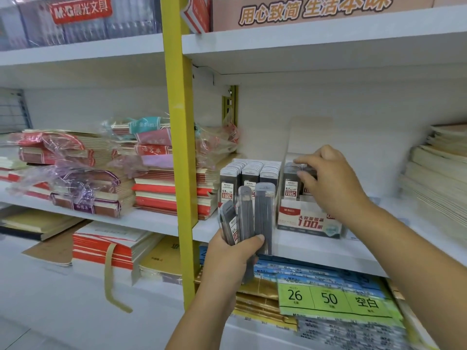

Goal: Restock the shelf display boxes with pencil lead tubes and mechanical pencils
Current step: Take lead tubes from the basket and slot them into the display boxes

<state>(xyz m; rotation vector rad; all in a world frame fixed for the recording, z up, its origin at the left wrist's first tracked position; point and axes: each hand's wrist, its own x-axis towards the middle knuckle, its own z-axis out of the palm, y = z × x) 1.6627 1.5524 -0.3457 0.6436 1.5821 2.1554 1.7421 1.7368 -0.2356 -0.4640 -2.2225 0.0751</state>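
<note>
Left hand (231, 258) grips three fanned tubes (264, 210); right hand (333, 180) pinches another tube (310, 171) atop the box (309, 224) on the shelf (316, 251)

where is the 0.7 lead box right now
In the head view, the 0.7 lead box sits on the middle shelf right of centre, beside the 0.5 box, right hand reaching into it.

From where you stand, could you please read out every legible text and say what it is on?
"M&G晨光文具": red label, top shelf.
"用心致简 生活本味": cardboard box above.
"0.5", "100": front left tube, left display box.
"0.7", "100": nearest tube, right display box.
"100": same box's front; other print blurred.
"0.7": lead tube in left hand.
"26", "50", "空白": green label below.
</note>
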